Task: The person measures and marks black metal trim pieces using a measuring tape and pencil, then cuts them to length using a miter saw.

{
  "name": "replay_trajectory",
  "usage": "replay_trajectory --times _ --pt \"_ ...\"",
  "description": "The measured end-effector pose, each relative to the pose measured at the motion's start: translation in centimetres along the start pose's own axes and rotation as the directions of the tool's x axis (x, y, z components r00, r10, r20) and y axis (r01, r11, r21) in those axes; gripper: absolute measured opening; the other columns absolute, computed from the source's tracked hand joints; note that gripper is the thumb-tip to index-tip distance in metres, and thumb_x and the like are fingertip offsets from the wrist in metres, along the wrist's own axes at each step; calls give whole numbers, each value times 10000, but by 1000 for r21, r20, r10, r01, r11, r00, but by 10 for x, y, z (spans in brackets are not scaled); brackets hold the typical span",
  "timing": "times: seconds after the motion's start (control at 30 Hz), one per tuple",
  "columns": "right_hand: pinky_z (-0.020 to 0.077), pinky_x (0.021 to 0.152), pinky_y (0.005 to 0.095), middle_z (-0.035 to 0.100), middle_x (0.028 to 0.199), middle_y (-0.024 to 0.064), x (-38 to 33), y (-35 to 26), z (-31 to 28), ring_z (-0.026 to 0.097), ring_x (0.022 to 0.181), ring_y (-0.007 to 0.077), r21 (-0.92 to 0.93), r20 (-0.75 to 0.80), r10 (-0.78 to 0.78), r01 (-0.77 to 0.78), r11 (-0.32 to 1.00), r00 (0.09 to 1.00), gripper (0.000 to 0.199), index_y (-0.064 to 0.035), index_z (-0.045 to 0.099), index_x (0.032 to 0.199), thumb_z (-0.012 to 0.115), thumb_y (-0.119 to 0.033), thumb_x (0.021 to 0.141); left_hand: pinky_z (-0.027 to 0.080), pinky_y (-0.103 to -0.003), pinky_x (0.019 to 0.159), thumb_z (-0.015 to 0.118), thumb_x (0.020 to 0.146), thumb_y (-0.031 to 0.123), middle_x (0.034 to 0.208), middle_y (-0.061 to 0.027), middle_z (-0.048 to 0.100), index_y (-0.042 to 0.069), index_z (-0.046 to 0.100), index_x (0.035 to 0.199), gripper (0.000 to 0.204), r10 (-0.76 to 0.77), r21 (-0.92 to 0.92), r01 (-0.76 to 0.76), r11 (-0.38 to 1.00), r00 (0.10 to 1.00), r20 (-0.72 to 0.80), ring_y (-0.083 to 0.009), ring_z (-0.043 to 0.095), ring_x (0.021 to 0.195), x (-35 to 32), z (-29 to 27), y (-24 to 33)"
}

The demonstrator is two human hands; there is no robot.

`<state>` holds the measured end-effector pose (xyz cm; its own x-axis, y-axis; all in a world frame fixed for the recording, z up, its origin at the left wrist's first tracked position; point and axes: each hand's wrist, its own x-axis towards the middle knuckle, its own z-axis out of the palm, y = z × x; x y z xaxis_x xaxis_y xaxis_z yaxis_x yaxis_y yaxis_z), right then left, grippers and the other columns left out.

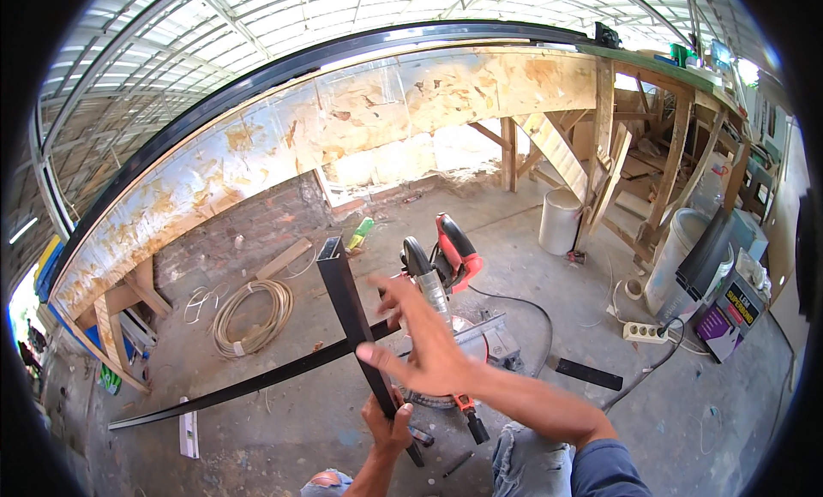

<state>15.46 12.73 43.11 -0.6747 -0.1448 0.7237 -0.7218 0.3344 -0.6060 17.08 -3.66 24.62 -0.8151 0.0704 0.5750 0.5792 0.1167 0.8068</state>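
The left grip (387, 425) hides part of the black tube (346, 300), the right grip (435, 360) part of the red saw (458, 250).

Upright black tube (350, 313) — smooth, metal-looking, faint sheen; long black bar (257, 378) much alike. Saw (433, 293): glossy red plastic grip, bare grey metal body. Bench panel (360, 107) — stained, blotchy wood. Floor (283, 452): matt, scuffed concrete. Jeans (525, 458): frayed denim. Sleeve (604, 473): matt cloth. Wall (257, 207): rough brick.
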Motion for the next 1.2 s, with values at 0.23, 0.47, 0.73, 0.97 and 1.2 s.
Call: replay_trajectory --times 0.23,0.47,0.73,0.97,1.2 --pt "497 907 393 573 1347 161 71 -25 -32 584 1183 305 117 105 -335 323 939 936 488 -60 521 1387 689 -190 948 378 -269 563 627 710 188 665 -16 532 -82 592 1285 637 -22 -37 20 999 999 -49 -93 466 581 6 6 23" --pt "520 856 371 581 1364 128 71 -27 -30 606 1165 269 271 87 -253 222 937 964 381 -79 647 1284 724 -95 911 384 -261 566 631 712 171 670 -9 523 -81 595 1275 618 -65 -44 62 997 995 -81 -88 462 585 3 6 24" --pt "538 623 226 557 1352 106 69 -20 -23 688 999 155 339 -55 -215 221 915 975 418 -98 665 1208 810 -27 823 405 -290 549 638 767 90 731 -23 480 -72 570 1281 543 71 2 -71 998 997 -30 -123 460 604 3 3 15" --pt "537 582 224 540 1298 92 67 -18 -23 712 984 185 430 -100 -58 96 898 993 613 -98 544 1235 895 -46 735 419 -321 563 629 788 145 740 -47 490 -39 616 1126 385 80 1 -80 997 996 -49 -161 483 610 5 5 17" --pt "531 559 222 540 1237 76 66 -17 -21 664 901 141 328 -162 -78 128 936 984 663 -77 568 1238 942 -142 694 472 -323 607 597 752 138 723 -63 578 -49 607 1056 357 107 38 -106 994 994 -14 -167 565 621 2 -4 -1"
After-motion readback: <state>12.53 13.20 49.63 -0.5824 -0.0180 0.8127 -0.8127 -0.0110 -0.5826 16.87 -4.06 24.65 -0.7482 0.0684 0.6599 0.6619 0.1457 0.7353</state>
